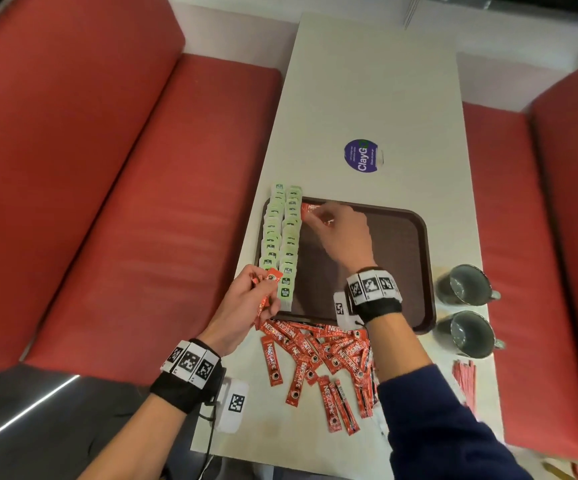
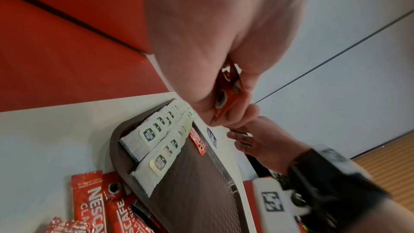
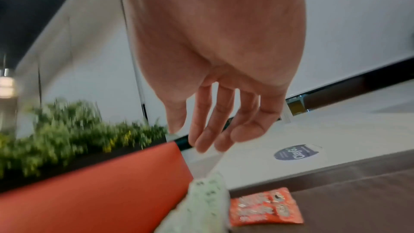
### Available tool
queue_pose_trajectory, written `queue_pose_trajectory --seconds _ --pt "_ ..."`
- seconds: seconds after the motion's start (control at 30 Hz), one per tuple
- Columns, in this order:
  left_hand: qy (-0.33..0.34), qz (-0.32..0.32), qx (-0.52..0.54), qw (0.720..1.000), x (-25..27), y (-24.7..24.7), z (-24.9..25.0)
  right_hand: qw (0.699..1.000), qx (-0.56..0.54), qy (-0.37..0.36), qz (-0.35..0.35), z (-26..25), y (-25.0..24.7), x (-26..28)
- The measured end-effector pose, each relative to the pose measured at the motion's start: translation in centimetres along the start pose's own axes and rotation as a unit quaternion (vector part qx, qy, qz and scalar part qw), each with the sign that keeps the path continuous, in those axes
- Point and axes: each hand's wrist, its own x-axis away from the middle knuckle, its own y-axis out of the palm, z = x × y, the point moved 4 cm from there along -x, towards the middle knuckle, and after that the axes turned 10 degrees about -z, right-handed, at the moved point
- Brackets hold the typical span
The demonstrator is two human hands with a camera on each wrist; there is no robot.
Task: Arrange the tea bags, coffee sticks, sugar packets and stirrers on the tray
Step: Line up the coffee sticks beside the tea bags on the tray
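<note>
Crowding the near tabletop (image 1: 356, 81) edge was a loose pile of coffee sticks (image 1: 318, 355), pointing every which way, just in front of the brown tray (image 1: 415, 258). Two grey mugs (image 1: 464, 308) stood right of the tray, thin red stirrers (image 1: 465, 377) lay near them, and a round purple sticker (image 1: 362, 156) sat beyond the tray. Red bench seats (image 1: 107, 168) flanked both sides. Two rows of green tea bags (image 1: 282, 237) filled the tray's left side, rows running near-to-far. Beside them at the far left lay a placed coffee stick (image 3: 264, 205), long axis across the tray, at right angles to the tea rows. Right hand (image 1: 341, 230) hovered over it with fingers loose and spread, holding nothing in the wrist view. Left hand (image 1: 246, 303) pinched a bunch of held coffee sticks (image 1: 268, 289) at the tray's near-left corner, long axis pointing toward the tea bags.
</note>
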Motion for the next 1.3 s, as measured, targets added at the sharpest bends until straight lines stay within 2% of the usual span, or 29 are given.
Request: queue_pose_trajectory --seconds 0.17,0.3,0.47,0.6,0.7,0.83,1.0,1.17,1.23,1.27,1.3 --pt "0.055 -0.023 -0.045 0.997 2.0 1.8 0.8 0.979 -0.156 -0.037 -0.129 -2.7 -0.2 9.8" --pt "0.079 -0.027 -0.072 0.994 2.8 2.9 0.5 0.960 -0.234 -0.015 -0.153 -2.2 0.8 14.4" --pt "0.081 -0.047 -0.107 0.990 3.9 3.7 0.3 0.936 -0.331 0.011 -0.121 -0.5 1.5 16.9" --pt "0.087 -0.040 -0.123 0.988 4.6 2.7 0.5 0.905 -0.420 0.026 -0.058 0.9 0.7 18.4" --pt "0.104 -0.013 -0.161 0.981 4.9 1.7 1.1 0.884 -0.466 0.041 -0.016 2.0 -0.2 18.8" --pt "0.112 0.022 -0.141 0.983 4.7 1.1 1.5 0.865 -0.500 0.039 0.007 2.5 -0.4 18.7" --pt "0.107 0.017 -0.147 0.983 4.2 2.7 2.3 0.850 -0.526 0.011 0.030 1.9 0.0 18.6" --pt "0.108 0.008 -0.187 0.976 3.5 3.9 2.8 0.829 -0.558 0.025 0.006 1.8 0.7 18.5" --pt "0.127 0.010 -0.224 0.966 3.3 4.2 3.1 0.829 -0.559 0.030 -0.006 2.1 0.9 18.5" --pt "0.137 0.015 -0.244 0.960 3.1 4.1 3.3 0.839 -0.542 0.034 -0.006 2.2 0.8 18.6" --pt "0.144 0.020 -0.266 0.953 3.0 4.0 3.4 0.868 -0.495 0.038 0.004 2.3 0.7 18.5"
